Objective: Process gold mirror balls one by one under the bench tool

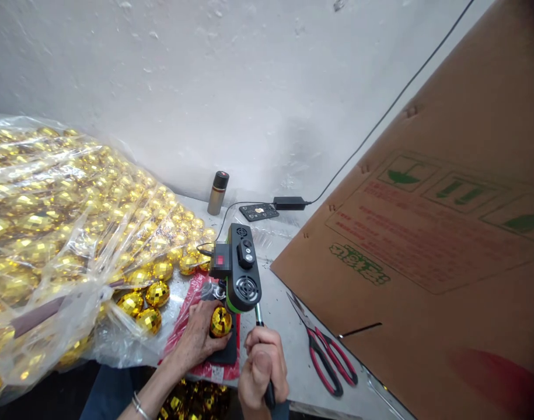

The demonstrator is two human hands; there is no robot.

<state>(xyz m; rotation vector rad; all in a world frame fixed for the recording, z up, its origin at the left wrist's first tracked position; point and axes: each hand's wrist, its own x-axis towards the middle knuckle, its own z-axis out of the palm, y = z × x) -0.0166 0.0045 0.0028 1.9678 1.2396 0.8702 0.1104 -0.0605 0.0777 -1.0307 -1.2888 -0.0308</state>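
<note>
A small black bench drill press (244, 265) with a green edge stands on the table over a red plastic sheet (185, 318). Beneath its head, my left hand (195, 335) is closed around a shiny gold faceted ball (220, 322), fingers on one side and thumb on the other. The ball rests at or just above the black base (231, 350); I cannot tell whether the tool tip touches it. My right hand (263, 367) is wrapped round the press's lever handle (259, 317), whose black grip shows below the fist.
A clear plastic bag (74, 256) full of gold balls covers the left, with several loose balls (157, 294) in front. Red-handled scissors (328, 353) lie right, beside a large cardboard box (424, 233). Behind are a bottle (217, 192), a black patterned slab (258, 212) and a power adapter (288, 203).
</note>
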